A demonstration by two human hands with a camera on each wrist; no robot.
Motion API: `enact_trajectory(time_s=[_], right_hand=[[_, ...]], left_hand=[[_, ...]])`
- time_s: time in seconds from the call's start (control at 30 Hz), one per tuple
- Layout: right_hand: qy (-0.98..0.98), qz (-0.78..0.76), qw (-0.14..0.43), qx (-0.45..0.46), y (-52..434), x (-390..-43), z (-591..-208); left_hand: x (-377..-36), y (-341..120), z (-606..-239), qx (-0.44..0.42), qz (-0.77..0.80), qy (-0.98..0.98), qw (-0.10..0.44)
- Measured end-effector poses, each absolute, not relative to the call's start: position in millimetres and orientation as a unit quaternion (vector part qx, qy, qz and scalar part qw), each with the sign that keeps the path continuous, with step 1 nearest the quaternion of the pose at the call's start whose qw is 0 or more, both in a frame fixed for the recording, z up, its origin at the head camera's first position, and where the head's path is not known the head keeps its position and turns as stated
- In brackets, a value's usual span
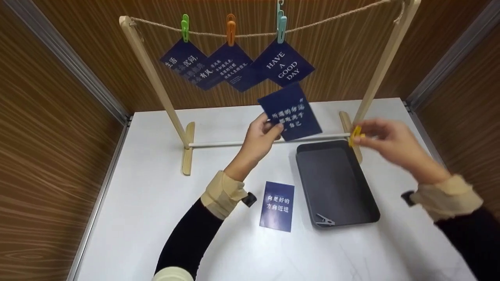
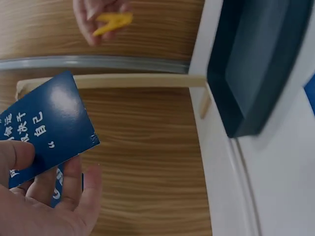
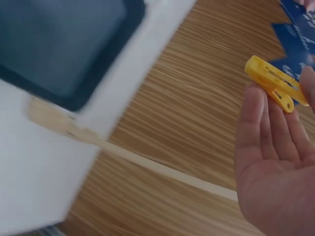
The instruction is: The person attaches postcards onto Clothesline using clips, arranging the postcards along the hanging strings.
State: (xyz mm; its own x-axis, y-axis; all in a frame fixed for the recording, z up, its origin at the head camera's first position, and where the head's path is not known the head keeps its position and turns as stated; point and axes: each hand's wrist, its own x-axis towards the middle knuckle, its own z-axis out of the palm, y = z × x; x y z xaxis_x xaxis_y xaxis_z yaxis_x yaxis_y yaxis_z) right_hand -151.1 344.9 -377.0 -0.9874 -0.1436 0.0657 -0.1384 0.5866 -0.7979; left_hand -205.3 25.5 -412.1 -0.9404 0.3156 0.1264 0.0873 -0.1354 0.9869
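Fingers (image 1: 273,130) beneath "HAVE A GOOD DAY" card (image 1: 282,65)

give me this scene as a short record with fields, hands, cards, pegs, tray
left hand: holds a blue card up below the rope
right hand: pinches a yellow peg above the tray's far edge
hung cards: three on the rope, under a green peg, an orange peg and a teal peg
table card: one blue card lies flat, left of the tray
tray: dark, holds one grey peg at its near corner
rack: wooden frame on a white table
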Motion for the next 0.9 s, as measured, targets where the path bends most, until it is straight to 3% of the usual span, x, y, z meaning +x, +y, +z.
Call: enact_trajectory(time_s=[0.27, 0.43, 0.73, 0.9], right_hand=[[0.890, -0.453, 0.007, -0.043, 328.0, -210.8, -278.9], [0.889, -0.452, -0.053, -0.056, 312.9, -241.4, -232.9], [0.873, -0.455, -0.176, -0.016, 276.2, -281.8, -202.8], [0.885, -0.419, -0.204, 0.002, 269.7, -297.7, -201.8]], left_hand=[[-221.3, 51.6, -385.3, 0.085, 0.795, 0.585, 0.137], [-239.5, 63.1, -375.0, 0.059, 0.799, 0.581, 0.144], [-265.8, 83.3, -368.0, 0.035, 0.799, 0.588, 0.119], [-271.0, 90.8, -370.5, 0.041, 0.798, 0.590, 0.116]])
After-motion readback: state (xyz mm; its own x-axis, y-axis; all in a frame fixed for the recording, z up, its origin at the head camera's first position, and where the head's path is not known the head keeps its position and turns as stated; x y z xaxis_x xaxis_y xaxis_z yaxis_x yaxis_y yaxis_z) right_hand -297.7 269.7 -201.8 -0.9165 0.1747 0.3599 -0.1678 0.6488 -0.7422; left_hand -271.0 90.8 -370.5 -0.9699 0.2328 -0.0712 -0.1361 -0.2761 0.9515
